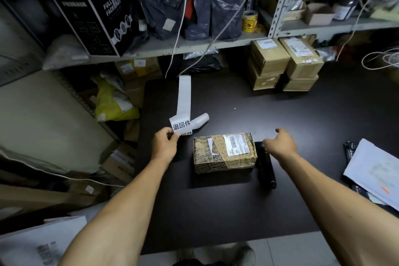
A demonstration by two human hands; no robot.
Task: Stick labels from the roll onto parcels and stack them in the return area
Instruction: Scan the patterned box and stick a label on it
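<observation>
A brown printed parcel (224,152) with a white shipping label on top lies in the middle of the black table (216,211). My left hand (165,143) pinches a white label strip (182,112) printed with black characters, just left of the parcel; the strip's backing rises toward the shelf. A small white roll (200,120) lies on the table behind the strip. My right hand (280,141) hovers at the parcel's right end with loosely curled fingers, holding nothing, above a black cylinder (265,164).
Several cardboard boxes (285,62) are stacked at the table's back right. White papers (375,170) lie at the right edge. Metal shelves (194,45) with dark bags and a yellow sticker roll (250,20) stand behind. Boxes and a yellow bag (114,101) crowd the floor on the left.
</observation>
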